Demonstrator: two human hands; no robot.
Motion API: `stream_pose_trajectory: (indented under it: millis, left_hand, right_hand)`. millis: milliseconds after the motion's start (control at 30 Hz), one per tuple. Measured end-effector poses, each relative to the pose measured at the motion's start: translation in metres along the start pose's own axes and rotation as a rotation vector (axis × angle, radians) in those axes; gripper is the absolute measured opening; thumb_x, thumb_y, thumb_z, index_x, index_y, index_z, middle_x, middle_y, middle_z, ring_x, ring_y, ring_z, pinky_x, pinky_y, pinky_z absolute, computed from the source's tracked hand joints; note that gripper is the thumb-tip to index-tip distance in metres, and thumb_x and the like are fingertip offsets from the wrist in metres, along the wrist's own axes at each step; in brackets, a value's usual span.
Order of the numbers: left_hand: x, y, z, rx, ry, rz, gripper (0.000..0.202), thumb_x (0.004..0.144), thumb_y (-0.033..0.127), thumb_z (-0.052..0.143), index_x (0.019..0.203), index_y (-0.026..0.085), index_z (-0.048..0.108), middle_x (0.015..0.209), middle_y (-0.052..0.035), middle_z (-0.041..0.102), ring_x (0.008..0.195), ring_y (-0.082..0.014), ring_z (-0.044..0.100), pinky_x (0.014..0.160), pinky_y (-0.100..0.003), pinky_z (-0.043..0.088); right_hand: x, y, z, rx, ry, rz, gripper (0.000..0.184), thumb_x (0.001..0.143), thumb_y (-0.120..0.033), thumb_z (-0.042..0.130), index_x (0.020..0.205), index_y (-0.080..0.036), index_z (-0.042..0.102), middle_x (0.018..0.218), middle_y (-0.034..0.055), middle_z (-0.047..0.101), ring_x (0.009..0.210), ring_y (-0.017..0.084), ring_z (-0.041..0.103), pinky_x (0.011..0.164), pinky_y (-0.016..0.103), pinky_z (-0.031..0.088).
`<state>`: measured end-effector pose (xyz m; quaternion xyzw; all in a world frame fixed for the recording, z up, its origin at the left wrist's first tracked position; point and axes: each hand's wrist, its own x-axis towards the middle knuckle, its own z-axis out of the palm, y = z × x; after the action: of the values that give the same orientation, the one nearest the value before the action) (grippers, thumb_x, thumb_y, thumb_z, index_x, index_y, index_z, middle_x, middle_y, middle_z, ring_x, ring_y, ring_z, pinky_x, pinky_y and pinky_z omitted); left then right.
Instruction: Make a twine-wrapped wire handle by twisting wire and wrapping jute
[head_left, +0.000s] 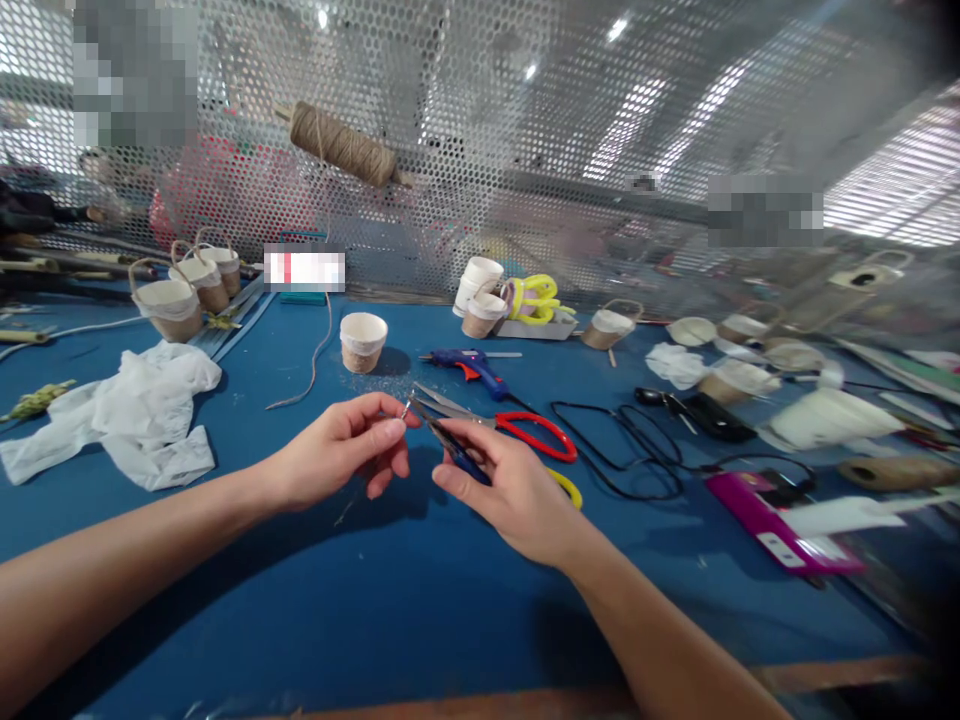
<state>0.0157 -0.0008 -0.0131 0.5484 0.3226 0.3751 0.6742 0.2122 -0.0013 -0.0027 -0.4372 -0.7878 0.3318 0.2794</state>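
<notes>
My left hand is closed in a pinch on a small, shiny, thin piece, too small to name. In my right hand is a pair of blue-handled pliers, held with the dark jaws pointing up and left. The jaw tips are at the pinched piece; whether they grip it I cannot tell. Just behind the right hand lie red-handled scissors, and a yellow handle is partly hidden by that hand. A small white and brown cup stands upright beyond my left hand.
A blue glue gun lies behind the scissors, its black cord looping right. White cloth is on the left, near several handled cups. A magenta device and more cups are at right. A twine spool hangs on the mesh.
</notes>
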Motion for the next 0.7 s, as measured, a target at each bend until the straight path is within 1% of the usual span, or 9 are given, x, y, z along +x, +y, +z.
stream_pose_trajectory:
  millis: [100, 167, 267, 367, 433, 533, 700]
  left_hand:
    - [0.0001, -0.0018, 0.0026, -0.002, 0.075, 0.013, 0.023, 0.083, 0.037, 0.046, 0.085, 0.015, 0.05, 0.051, 0.0062, 0.048, 0.037, -0.0025, 0.032, 0.038, -0.016, 0.021]
    - [-0.0008, -0.0033, 0.0021, -0.034, 0.078, 0.011, 0.022, 0.084, 0.037, 0.045, 0.083, 0.015, 0.05, 0.047, 0.0072, 0.043, 0.037, -0.0025, 0.028, 0.038, -0.016, 0.018]
    - [-0.0029, -0.0041, 0.0001, -0.146, 0.013, 0.006, 0.019, 0.084, 0.034, 0.047, 0.081, 0.015, 0.05, 0.045, 0.0082, 0.038, 0.038, -0.0029, 0.024, 0.038, -0.016, 0.017]
    - [-0.0048, -0.004, -0.0009, -0.283, -0.091, -0.035, 0.015, 0.084, 0.031, 0.047, 0.083, 0.016, 0.051, 0.045, 0.0095, 0.03, 0.038, -0.0033, 0.018, 0.038, -0.016, 0.016]
    - [-0.0056, -0.0038, -0.001, -0.336, -0.14, -0.068, 0.014, 0.084, 0.03, 0.046, 0.084, 0.017, 0.051, 0.045, 0.01, 0.026, 0.038, -0.0035, 0.015, 0.038, -0.016, 0.015]
    - [-0.006, -0.0035, -0.001, -0.374, -0.176, -0.089, 0.013, 0.086, 0.028, 0.043, 0.084, 0.017, 0.051, 0.045, 0.0101, 0.021, 0.038, -0.0037, 0.013, 0.037, -0.016, 0.015]
    - [-0.0065, -0.0021, -0.0012, -0.408, -0.2, -0.114, 0.015, 0.087, 0.026, 0.04, 0.082, 0.018, 0.051, 0.045, 0.0103, 0.017, 0.037, -0.0035, 0.01, 0.036, -0.015, 0.014]
  right_hand:
    - [-0.0006, 0.0002, 0.004, -0.028, -0.007, -0.038, 0.041, 0.077, -0.04, 0.056, 0.11, -0.017, 0.05, 0.101, 0.0089, 0.061, 0.089, 0.02, 0.06, 0.078, 0.035, 0.049]
    - [-0.0008, 0.0005, 0.0043, -0.042, -0.019, -0.06, 0.042, 0.077, -0.041, 0.056, 0.111, -0.018, 0.049, 0.104, 0.0092, 0.06, 0.091, 0.021, 0.059, 0.078, 0.035, 0.049]
    - [-0.0009, 0.0005, 0.0019, -0.076, -0.048, -0.072, 0.045, 0.076, -0.043, 0.056, 0.113, -0.017, 0.047, 0.107, 0.0106, 0.058, 0.095, 0.023, 0.057, 0.077, 0.036, 0.049]
    - [-0.001, 0.0003, -0.0013, -0.124, -0.053, -0.099, 0.047, 0.076, -0.044, 0.056, 0.112, -0.016, 0.047, 0.106, 0.0118, 0.057, 0.096, 0.024, 0.056, 0.077, 0.037, 0.049]
    - [-0.0012, 0.0005, -0.0028, -0.147, -0.057, -0.125, 0.046, 0.076, -0.043, 0.056, 0.112, -0.016, 0.047, 0.105, 0.0115, 0.057, 0.095, 0.024, 0.056, 0.078, 0.037, 0.048]
    - [-0.0016, 0.001, -0.004, -0.175, -0.068, -0.146, 0.044, 0.077, -0.042, 0.056, 0.112, -0.018, 0.046, 0.105, 0.0103, 0.056, 0.093, 0.022, 0.056, 0.079, 0.037, 0.048]
    - [-0.0021, -0.0003, -0.0037, -0.19, -0.062, -0.127, 0.044, 0.076, -0.044, 0.056, 0.111, -0.018, 0.048, 0.104, 0.0098, 0.057, 0.093, 0.023, 0.056, 0.077, 0.037, 0.048]
